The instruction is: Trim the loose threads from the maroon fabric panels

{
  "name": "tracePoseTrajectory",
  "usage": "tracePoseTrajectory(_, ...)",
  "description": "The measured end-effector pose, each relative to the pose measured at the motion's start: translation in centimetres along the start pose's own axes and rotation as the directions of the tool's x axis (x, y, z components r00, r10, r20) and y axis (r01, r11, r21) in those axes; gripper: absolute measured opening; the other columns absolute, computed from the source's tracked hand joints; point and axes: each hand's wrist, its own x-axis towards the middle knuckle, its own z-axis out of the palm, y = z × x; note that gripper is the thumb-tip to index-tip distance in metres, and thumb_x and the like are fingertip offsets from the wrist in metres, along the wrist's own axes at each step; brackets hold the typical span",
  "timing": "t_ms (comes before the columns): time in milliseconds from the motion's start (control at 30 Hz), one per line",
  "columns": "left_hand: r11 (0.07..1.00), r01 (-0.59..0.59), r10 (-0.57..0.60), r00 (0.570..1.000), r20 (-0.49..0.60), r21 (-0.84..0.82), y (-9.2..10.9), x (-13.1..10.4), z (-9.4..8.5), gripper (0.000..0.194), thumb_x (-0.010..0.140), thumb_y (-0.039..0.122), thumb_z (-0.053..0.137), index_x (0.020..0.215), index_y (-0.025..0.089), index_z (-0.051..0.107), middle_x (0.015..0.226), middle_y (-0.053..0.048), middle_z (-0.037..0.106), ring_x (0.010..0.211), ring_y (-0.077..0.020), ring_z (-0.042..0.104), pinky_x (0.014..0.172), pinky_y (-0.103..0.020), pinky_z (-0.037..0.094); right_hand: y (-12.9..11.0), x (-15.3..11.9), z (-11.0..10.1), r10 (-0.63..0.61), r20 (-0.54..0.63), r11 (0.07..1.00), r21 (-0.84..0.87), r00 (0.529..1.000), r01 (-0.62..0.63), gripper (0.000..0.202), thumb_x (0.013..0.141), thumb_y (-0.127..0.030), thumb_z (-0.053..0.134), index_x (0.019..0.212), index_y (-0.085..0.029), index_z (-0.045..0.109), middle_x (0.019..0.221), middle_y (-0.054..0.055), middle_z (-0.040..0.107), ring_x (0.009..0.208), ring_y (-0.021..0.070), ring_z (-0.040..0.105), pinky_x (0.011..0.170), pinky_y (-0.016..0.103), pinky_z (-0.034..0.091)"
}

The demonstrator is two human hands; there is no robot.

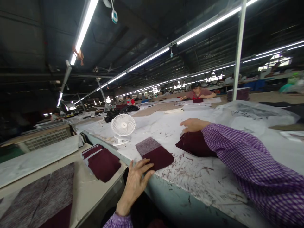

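On the table's near edge lies a two-part fabric panel [155, 153], speckled grey on its far side and plain maroon on the near side. My left hand [139, 175] is open, fingers spread, its fingertips at the panel's near left edge. Further right, a maroon fabric stack [196, 144] sits partly behind my purple checked sleeve. My right hand [193, 124] reaches over its far edge with fingers curled down onto the cloth; the fingertips are partly hidden.
A white clip fan [123, 125] stands left of the panel. On a lower side table are maroon pieces [104, 163] and a speckled cloth [47, 190]. Clear plastic sheeting [254, 112] lies right, near a pole [238, 53]. A co-worker [199, 91] leans over the far table. Dark lint litters the white surface.
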Motion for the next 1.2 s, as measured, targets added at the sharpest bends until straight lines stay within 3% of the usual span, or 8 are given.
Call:
tracePoseTrajectory(167, 0.992, 0.072, -0.081, 0.993, -0.082, -0.105, -0.4, 1.3, 0.5, 0.029, 0.090, 0.036, 0.044, 0.087, 0.024, 0.070, 0.105, -0.005, 0.069, 0.101, -0.0230, 0.060, 0.100, -0.053, 0.035, -9.1, -0.9, 2.9, -0.592, 0.257, 0.752, 0.516, 0.764, 0.410, 0.033, 0.079, -0.040, 0.058, 0.100, -0.016, 0.066, 0.091, 0.005, 0.067, 0.081, 0.0147, 0.060, 0.071, 0.024, 0.041)
tracePoseTrajectory(333, 0.994, 0.041, -0.067, 0.964, -0.259, -0.103, -0.1, 1.2, 1.0, 0.022, 0.088, 0.033, 0.049, 0.094, 0.023, 0.068, 0.101, -0.006, 0.067, 0.098, -0.0220, 0.059, 0.092, -0.044, 0.043, -13.1, -1.5, 7.2, -0.556, 0.127, 0.784, 0.409, 0.822, 0.467, 0.023, 0.078, -0.037, 0.059, 0.072, -0.014, 0.059, 0.063, -0.002, 0.052, 0.058, 0.0087, 0.043, 0.054, 0.022, 0.028)
tracePoseTrajectory(467, 0.991, 0.118, -0.137, 0.803, -0.579, -0.069, 0.4, 1.0, 0.5, 0.016, 0.086, 0.032, 0.052, 0.090, 0.022, 0.064, 0.095, -0.007, 0.062, 0.095, -0.0235, 0.055, 0.086, -0.042, 0.044, -12.0, -0.6, 8.5, -0.411, 0.141, 0.827, 0.475, 0.901, 0.302, 0.029, 0.082, -0.034, 0.051, 0.061, -0.016, 0.043, 0.057, -0.005, 0.040, 0.054, 0.0076, 0.034, 0.050, 0.023, 0.023)
tracePoseTrajectory(600, 0.991, 0.014, -0.068, 0.902, -0.426, -0.130, 1.0, 2.0, 0.3, 0.016, 0.088, 0.027, 0.049, 0.080, 0.021, 0.061, 0.079, -0.003, 0.061, 0.083, -0.0198, 0.054, 0.076, -0.034, 0.045, -11.4, -0.4, 8.3, -0.380, 0.169, 0.792, 0.568, 0.909, 0.225, 0.035, 0.084, -0.039, 0.047, 0.058, -0.017, 0.037, 0.053, -0.005, 0.033, 0.050, 0.0074, 0.029, 0.048, 0.024, 0.020)
tracePoseTrajectory(733, 0.988, 0.021, -0.086, 0.900, -0.428, -0.155, 1.4, 3.2, 0.7, 0.017, 0.088, 0.027, 0.047, 0.081, 0.020, 0.062, 0.081, -0.003, 0.062, 0.083, -0.0197, 0.054, 0.077, -0.034, 0.044, -11.6, -0.9, 7.8, -0.395, 0.215, 0.720, 0.677, 0.893, 0.155, 0.035, 0.083, -0.038, 0.047, 0.058, -0.017, 0.036, 0.052, -0.005, 0.030, 0.049, 0.0074, 0.027, 0.046, 0.025, 0.019)
tracePoseTrajectory(867, 0.999, -0.015, 0.021, 0.983, -0.183, 0.034, 2.0, 3.4, 0.6, 0.019, 0.086, 0.028, 0.052, 0.075, 0.021, 0.066, 0.074, -0.003, 0.063, 0.078, -0.0214, 0.052, 0.074, -0.038, 0.040, -11.8, -1.1, 8.2, -0.291, 0.229, 0.647, 0.763, 0.929, 0.014, 0.029, 0.081, -0.035, 0.050, 0.061, -0.017, 0.039, 0.053, -0.005, 0.032, 0.050, 0.0079, 0.028, 0.047, 0.025, 0.020)
tracePoseTrajectory(1033, 0.965, -0.053, 0.084, 0.990, -0.111, 0.258, 2.9, 3.2, 0.6, 0.016, 0.082, 0.022, 0.056, 0.070, 0.022, 0.067, 0.077, -0.005, 0.062, 0.084, -0.0253, 0.051, 0.080, -0.047, 0.038, -11.8, -0.8, 8.9, -0.128, 0.199, 0.651, 0.756, 0.972, -0.069, 0.025, 0.084, -0.031, 0.044, 0.064, -0.017, 0.044, 0.055, -0.004, 0.036, 0.051, 0.0086, 0.030, 0.047, 0.025, 0.021)
tracePoseTrajectory(1200, 0.990, -0.088, 0.092, 0.995, -0.032, 0.108, 2.1, 4.4, 1.5, 0.020, 0.083, 0.012, 0.046, 0.075, 0.020, 0.062, 0.083, -0.006, 0.060, 0.082, -0.0214, 0.054, 0.073, -0.035, 0.046, -11.8, -0.9, 8.9, -0.080, 0.204, 0.643, 0.758, 0.976, -0.106, 0.027, 0.080, -0.033, 0.052, 0.059, -0.017, 0.044, 0.051, -0.005, 0.035, 0.048, 0.0084, 0.030, 0.044, 0.024, 0.021)
